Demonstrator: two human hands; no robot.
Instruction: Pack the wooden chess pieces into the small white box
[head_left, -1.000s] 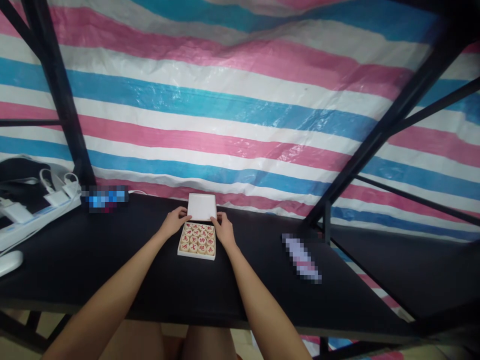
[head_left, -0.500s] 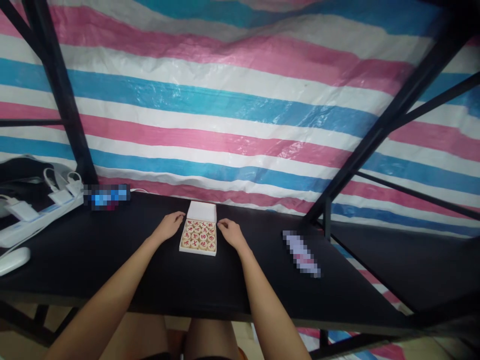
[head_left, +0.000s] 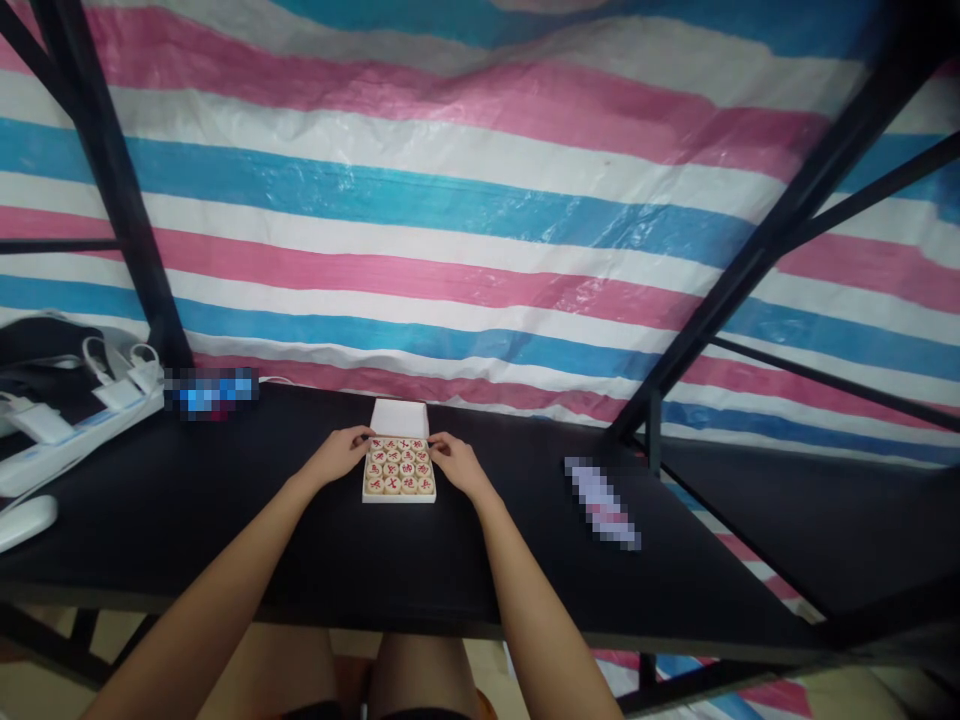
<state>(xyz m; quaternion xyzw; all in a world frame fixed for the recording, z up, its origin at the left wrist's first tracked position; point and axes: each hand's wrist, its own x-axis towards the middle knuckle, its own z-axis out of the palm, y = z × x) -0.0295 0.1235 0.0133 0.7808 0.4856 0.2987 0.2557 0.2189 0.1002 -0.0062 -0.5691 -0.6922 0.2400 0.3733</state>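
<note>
The left hand (head_left: 341, 455) and right hand (head_left: 456, 463) meet the rear corners of the box (head_left: 399, 498), fingers loosely curled; whether either grip pinches anything cannot be told. Half a second ago both stood slightly off its sides; since then the fingers have closed in and the box has turned a little, so it is steadied from both sides. Both forearms reach in over the bench (head_left: 225, 530)'s front edge, converging, palms inward. The box, full of pieces (head_left: 392, 470), sits mid-bench, the lid (head_left: 400, 418) just behind it, toward the back edge.

The head camera looks forward, down over both hands (head_left: 340, 455) (head_left: 456, 464).
</note>
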